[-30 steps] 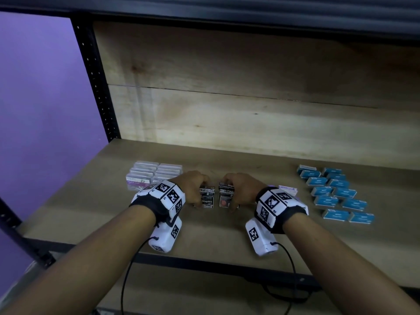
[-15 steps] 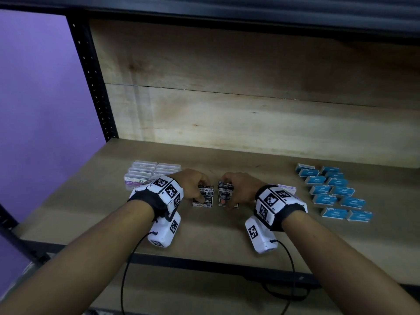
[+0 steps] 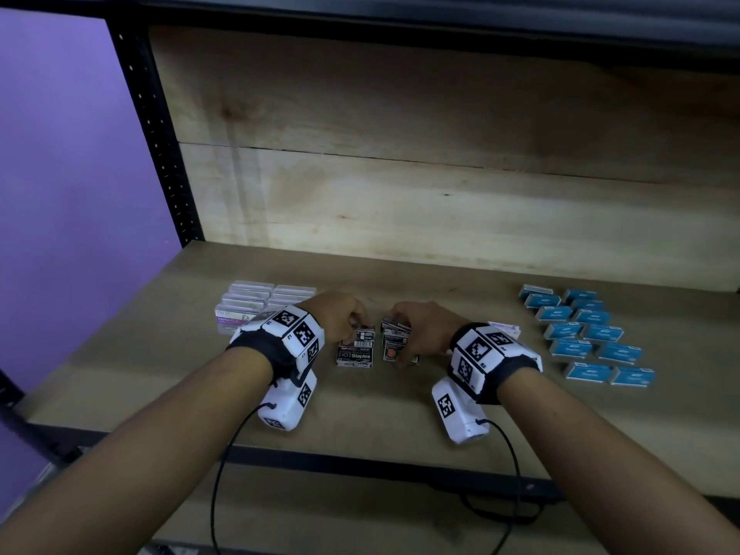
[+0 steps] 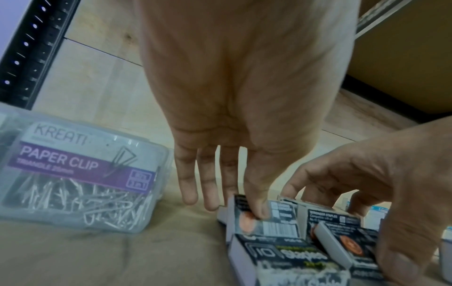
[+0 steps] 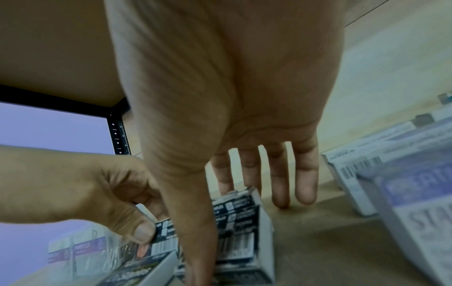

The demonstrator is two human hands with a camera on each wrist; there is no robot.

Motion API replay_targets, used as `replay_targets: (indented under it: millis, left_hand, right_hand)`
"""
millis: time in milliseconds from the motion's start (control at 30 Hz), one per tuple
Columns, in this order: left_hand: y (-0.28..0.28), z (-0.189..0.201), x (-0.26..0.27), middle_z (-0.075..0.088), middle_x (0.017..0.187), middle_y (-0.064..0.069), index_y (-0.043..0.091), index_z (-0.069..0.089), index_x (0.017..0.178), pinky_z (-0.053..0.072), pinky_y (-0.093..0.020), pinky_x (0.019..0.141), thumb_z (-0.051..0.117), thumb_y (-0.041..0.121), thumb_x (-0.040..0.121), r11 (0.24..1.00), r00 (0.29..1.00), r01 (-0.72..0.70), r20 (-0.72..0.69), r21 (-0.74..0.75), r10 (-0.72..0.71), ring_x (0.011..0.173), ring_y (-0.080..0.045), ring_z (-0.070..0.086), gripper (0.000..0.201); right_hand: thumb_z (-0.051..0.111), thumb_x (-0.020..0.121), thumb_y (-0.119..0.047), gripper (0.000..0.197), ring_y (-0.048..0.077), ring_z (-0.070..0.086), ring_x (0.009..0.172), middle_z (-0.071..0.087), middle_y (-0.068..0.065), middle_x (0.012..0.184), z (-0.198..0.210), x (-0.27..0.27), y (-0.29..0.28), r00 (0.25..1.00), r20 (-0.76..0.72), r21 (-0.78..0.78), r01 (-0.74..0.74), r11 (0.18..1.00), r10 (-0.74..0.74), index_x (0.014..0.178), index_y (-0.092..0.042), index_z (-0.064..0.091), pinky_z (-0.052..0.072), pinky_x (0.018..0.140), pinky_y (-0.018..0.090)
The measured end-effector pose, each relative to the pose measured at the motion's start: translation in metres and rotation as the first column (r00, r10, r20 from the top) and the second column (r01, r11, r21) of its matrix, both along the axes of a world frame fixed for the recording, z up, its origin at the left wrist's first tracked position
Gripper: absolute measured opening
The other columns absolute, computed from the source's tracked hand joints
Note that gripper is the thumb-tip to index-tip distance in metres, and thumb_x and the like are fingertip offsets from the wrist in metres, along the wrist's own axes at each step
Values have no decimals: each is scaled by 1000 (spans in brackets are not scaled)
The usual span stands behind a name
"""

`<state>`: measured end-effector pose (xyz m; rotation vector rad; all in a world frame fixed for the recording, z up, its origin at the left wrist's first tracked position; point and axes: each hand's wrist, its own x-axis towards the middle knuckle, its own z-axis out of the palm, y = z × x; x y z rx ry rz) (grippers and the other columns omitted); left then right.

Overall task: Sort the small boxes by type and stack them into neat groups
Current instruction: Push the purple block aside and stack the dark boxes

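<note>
Two small groups of black staple boxes [image 3: 355, 352] sit side by side at the middle of the wooden shelf [image 3: 400, 410]. My left hand [image 3: 358, 324] pinches the top black box [image 4: 266, 220] of the left group between thumb and fingers. My right hand [image 3: 394, 334] grips the right black stack [image 5: 240, 232], thumb at the front and fingers behind. Clear paper clip boxes [image 3: 260, 306] are grouped at the left. Blue boxes [image 3: 584, 334] lie in two rows at the right.
A white and purple box [image 3: 505, 327] lies just behind my right wrist. The shelf's wooden back wall [image 3: 440, 218] stands behind everything. A black upright post [image 3: 160, 154] rises at the left, and the shelf's front edge [image 3: 360, 462] runs under my forearms.
Both hands stay on the black staple boxes in the same spot. Only the head view has shifted a little.
</note>
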<state>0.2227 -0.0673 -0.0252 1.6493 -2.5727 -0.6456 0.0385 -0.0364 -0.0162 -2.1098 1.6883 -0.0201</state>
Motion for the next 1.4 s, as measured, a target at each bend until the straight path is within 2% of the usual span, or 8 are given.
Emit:
replay_targets:
  millis: [233, 567, 633, 733, 867, 1067, 1267, 1400]
  left_hand:
    - [4, 5, 2, 65, 124, 0, 20, 66, 121, 43, -21, 89, 61, 10, 87, 1000, 1000, 15, -13, -8, -15, 111, -15, 59, 36]
    - [11, -1, 4, 59, 120, -1, 16, 62, 118, 45, -26, 91, 77, 21, 77, 998, 998, -7, -60, -59, 4, 110, -18, 57, 44]
    - [14, -3, 5, 51, 112, 1, 18, 60, 116, 45, -27, 87, 80, 22, 73, 995, 998, -17, -64, -98, 11, 105, -18, 53, 48]
    - [20, -3, 8, 43, 98, 5, 19, 60, 103, 44, -26, 76, 82, 21, 69, 988, 995, -39, -97, -149, 25, 93, -14, 48, 41]
    - [28, -4, 13, 55, 79, 12, 20, 65, 85, 39, -17, 56, 83, 14, 66, 992, 991, -56, -125, -111, 42, 74, -9, 56, 27]
    - [38, -8, 14, 68, 103, 2, 17, 71, 106, 51, -22, 81, 82, 17, 71, 995, 992, -34, -128, -92, 22, 89, -9, 61, 37]
    - [39, -8, 12, 70, 104, 1, 17, 73, 103, 52, -24, 83, 82, 17, 72, 995, 993, -26, -114, -98, 15, 91, -11, 63, 33]
    - [37, -8, 11, 64, 95, 3, 19, 70, 94, 53, -27, 79, 81, 11, 70, 996, 992, -38, -123, -79, 28, 89, -12, 61, 28]
  right_hand:
    - [86, 61, -21, 68, 20, 57, 109, 61, 1, 121, 0, 0, -3, 1000, -13, 23, -14, 1000, 14, 121, -21, 55, 47, 92, 31]
    - [86, 63, -25, 77, 22, 53, 117, 55, 3, 131, -2, 0, -3, 1000, -10, 28, -21, 999, 21, 130, -20, 48, 44, 95, 31]
    - [85, 64, -28, 78, 23, 51, 119, 52, 5, 133, -2, 2, -3, 1000, -8, -9, -19, 1000, 19, 132, -19, 46, 44, 98, 34]
    - [84, 65, -30, 76, 24, 49, 120, 50, 6, 133, -1, 4, -1, 1000, 17, -73, -3, 997, 4, 131, -20, 48, 44, 101, 39]
    - [84, 65, -30, 70, 24, 48, 122, 51, 5, 130, -1, 9, 0, 1000, 25, -104, -9, 995, 12, 127, -21, 52, 43, 102, 41]
    - [83, 67, -28, 67, 24, 50, 119, 51, 6, 130, -3, 14, 2, 999, 14, -92, -29, 995, 31, 125, -18, 53, 45, 100, 41]
    - [84, 66, -28, 65, 24, 50, 119, 51, 6, 129, -2, 13, 2, 999, 19, -85, -28, 996, 30, 124, -18, 54, 46, 99, 41]
    - [84, 66, -27, 65, 23, 51, 117, 52, 5, 127, -2, 14, 2, 999, 20, -86, -23, 996, 25, 124, -19, 54, 46, 99, 41]
